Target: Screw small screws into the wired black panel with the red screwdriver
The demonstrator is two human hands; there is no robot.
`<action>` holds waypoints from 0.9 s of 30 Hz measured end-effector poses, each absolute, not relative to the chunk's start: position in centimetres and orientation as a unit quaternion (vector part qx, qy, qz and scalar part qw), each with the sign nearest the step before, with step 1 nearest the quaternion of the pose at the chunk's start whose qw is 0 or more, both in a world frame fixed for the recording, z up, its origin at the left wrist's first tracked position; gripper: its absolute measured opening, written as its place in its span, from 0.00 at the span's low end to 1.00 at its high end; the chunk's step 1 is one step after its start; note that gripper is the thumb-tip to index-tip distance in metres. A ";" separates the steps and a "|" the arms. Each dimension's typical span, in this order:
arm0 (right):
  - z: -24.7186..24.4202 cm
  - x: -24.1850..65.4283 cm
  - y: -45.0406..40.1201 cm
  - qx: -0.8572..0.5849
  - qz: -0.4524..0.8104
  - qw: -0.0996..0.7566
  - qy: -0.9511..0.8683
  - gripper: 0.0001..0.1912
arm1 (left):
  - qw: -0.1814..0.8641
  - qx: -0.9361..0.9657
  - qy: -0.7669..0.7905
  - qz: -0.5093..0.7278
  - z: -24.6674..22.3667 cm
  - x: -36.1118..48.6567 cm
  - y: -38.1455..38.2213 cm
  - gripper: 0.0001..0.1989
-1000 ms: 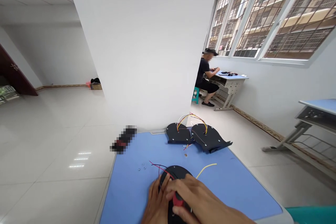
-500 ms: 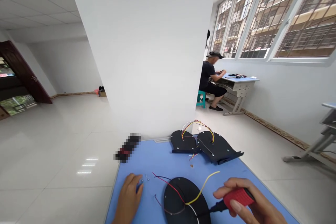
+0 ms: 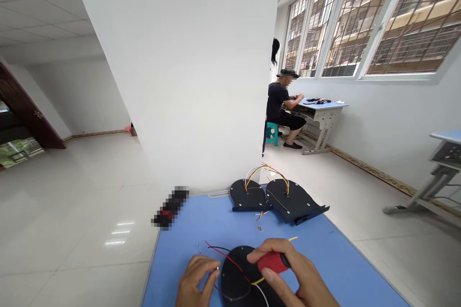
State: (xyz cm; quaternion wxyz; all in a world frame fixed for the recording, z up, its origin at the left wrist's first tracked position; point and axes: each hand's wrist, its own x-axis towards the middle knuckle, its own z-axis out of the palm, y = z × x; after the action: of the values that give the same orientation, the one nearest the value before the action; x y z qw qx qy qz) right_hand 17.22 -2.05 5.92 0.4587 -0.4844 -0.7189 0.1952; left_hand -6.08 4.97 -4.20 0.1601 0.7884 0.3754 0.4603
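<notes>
A small shiny screw [image 3: 217, 268] is pinched between the thumb and forefinger of my left hand [image 3: 197, 282], at the left edge of a black rounded plate [image 3: 233, 276]. My right hand [image 3: 300, 278] grips a red and black screwdriver [image 3: 272, 263] over the plate, its shaft pointing left. Red [image 3: 230, 259], black, yellow and white wires rise from the plate's middle. The plate's near end is cut off by the frame and partly hidden by my right hand. More loose screws [image 3: 198, 248] lie on the blue table beyond my left hand.
Two similar black plates [image 3: 248, 195] with wires stand at the table's far edge [image 3: 212, 196], against a white pillar [image 3: 187, 81]. A blurred-out black and red object [image 3: 171, 207] lies at the far left corner. A seated person [image 3: 283, 100] works at another desk by the windows.
My left hand has moved right from the loose screws to the plate, now pinching one. My right hand has brought the screwdriver left over the plate, and the view has shifted slightly.
</notes>
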 end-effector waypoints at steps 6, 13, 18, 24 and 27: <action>6.1 16.2 -1.1 -0.489 0.195 0.418 -0.741 0.09 | 0.204 0.789 0.379 0.440 -5.0 -6.1 4.9 0.07; 6.6 16.0 -1.1 -0.486 0.223 0.397 -0.746 0.10 | 0.192 0.773 0.398 0.455 -5.1 -5.9 4.6 0.09; 6.7 16.1 -1.0 -0.482 0.233 0.387 -0.751 0.11 | 0.174 0.786 0.394 0.443 -5.3 -6.1 4.5 0.09; 6.5 15.7 -0.9 -0.459 0.226 0.391 -0.765 0.10 | 0.139 0.808 0.381 0.428 -5.6 -6.4 4.8 0.07; 6.7 15.6 -0.9 -0.476 0.247 0.363 -0.762 0.09 | 0.138 0.805 0.382 0.433 -5.8 -6.5 4.9 0.08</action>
State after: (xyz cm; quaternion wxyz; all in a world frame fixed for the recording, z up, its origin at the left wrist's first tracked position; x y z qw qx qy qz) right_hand 15.60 -0.94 6.69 0.3634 -0.4764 -0.7617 0.2466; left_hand -6.47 4.89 -5.83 0.1378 0.8051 0.3815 0.4327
